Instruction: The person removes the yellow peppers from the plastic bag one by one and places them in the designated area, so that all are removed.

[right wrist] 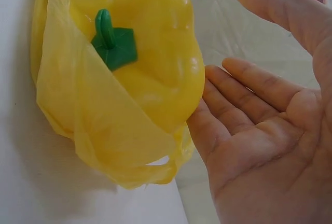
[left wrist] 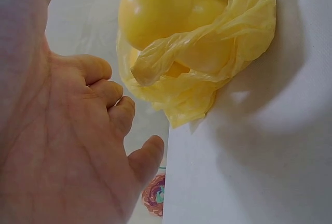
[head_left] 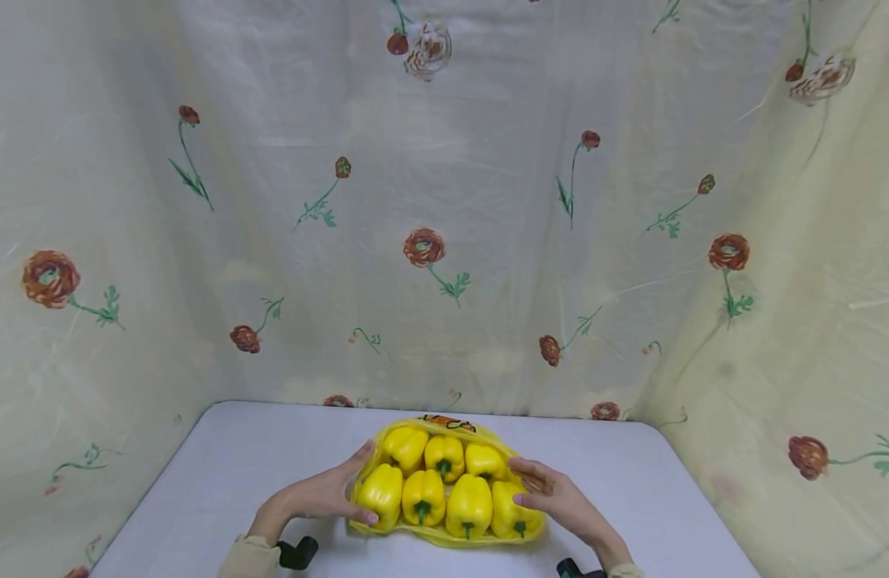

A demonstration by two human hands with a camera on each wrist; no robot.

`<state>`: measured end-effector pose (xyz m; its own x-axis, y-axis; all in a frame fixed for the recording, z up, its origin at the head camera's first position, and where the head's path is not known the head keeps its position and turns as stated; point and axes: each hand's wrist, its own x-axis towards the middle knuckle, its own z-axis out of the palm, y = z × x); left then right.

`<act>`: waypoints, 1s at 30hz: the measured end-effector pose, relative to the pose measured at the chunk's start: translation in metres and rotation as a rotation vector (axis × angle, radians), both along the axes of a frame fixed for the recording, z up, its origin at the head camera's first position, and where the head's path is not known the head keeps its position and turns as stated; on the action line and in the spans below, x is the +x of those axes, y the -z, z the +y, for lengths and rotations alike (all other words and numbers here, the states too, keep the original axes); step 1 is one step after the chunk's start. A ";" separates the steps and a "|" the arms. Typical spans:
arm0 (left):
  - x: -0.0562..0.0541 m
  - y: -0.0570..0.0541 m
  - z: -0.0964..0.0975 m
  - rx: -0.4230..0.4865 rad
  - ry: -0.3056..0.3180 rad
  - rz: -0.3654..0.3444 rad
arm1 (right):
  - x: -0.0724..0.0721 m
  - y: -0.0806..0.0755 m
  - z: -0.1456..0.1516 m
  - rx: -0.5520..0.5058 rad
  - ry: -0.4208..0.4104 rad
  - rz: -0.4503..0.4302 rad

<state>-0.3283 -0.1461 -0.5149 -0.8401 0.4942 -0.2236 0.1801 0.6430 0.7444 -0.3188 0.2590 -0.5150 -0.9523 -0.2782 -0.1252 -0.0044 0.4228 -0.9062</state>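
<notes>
Thin, wrinkled, see-through yel. plastic bag (head_left: 440,537) lies mid-table, holding 7 glossy, smooth, lobed yel. peppers (head_left: 423,496) w/ green stems (right wrist: 106,33), 3 far, 4 near, on white table (head_left: 610,461). L. hand (head_left: 332,490) at bag's left edge: thumb well apart, fingers loosely bent; R. hand (head_left: 562,499) at right edge: thumb spread, fingers nearly straight; contact can't be told, either hand.
</notes>
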 end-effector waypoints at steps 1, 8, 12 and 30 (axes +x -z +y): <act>0.000 0.000 0.000 0.003 0.003 -0.002 | 0.000 0.001 0.000 0.001 -0.006 -0.003; 0.000 0.001 -0.001 -0.015 0.018 0.013 | 0.001 0.002 0.003 -0.009 -0.041 -0.018; -0.001 0.003 0.000 -0.014 0.030 0.028 | 0.000 0.003 0.004 -0.003 -0.052 -0.022; -0.001 0.005 0.002 -0.036 0.027 0.019 | -0.004 0.017 0.012 0.045 -0.136 -0.051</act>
